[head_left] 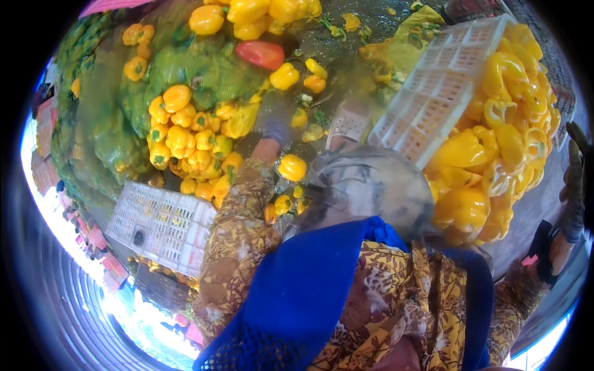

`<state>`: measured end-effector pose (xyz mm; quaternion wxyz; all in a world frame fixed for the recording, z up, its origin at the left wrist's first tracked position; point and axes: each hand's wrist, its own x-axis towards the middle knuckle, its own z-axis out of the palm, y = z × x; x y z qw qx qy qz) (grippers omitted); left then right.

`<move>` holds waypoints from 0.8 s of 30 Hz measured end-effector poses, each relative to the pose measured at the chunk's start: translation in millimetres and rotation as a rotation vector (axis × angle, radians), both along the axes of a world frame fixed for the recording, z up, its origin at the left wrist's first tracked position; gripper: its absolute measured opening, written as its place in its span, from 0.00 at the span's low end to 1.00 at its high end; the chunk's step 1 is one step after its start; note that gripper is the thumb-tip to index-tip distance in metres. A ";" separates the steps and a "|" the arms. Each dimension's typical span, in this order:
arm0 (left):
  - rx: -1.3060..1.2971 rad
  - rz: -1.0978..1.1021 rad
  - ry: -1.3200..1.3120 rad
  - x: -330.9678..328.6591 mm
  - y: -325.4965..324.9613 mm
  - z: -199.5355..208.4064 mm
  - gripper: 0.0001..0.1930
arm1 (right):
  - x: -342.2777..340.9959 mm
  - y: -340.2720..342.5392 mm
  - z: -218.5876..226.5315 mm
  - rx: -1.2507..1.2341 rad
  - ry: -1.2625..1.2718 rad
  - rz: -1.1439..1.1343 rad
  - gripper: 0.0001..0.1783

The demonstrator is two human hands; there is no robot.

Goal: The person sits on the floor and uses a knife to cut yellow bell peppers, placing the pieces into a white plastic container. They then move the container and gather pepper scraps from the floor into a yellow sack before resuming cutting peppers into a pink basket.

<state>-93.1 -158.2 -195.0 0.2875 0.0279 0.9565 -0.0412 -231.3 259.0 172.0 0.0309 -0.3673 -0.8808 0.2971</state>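
My left hand [276,120], in a bluish glove, reaches among loose yellow bell peppers and is smeared by motion, so its fingers cannot be made out. Just left of it lies a heap of yellow bell peppers [180,142]. A single yellow bell pepper [292,167] rests below that hand, near my knee. Out at the far right edge, my right hand [574,185] wears a dark glove, its fingers stretched upward and apart with nothing seen in them. Nearest to it is a big pile of wet yellow bell peppers [464,154].
A white plastic crate [427,86] stands tilted against the right pile. Another white crate [162,226] lies at lower left. Green net sacks [99,117] fill the left side. A red bell pepper [260,55] and more yellow peppers [247,12] lie farther off on wet ground.
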 end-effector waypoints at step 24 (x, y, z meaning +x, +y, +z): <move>1.983 0.265 -0.084 -123.4 183.0 265.1 0.33 | 90.3 -39.1 -58.7 -0.256 0.447 0.881 0.17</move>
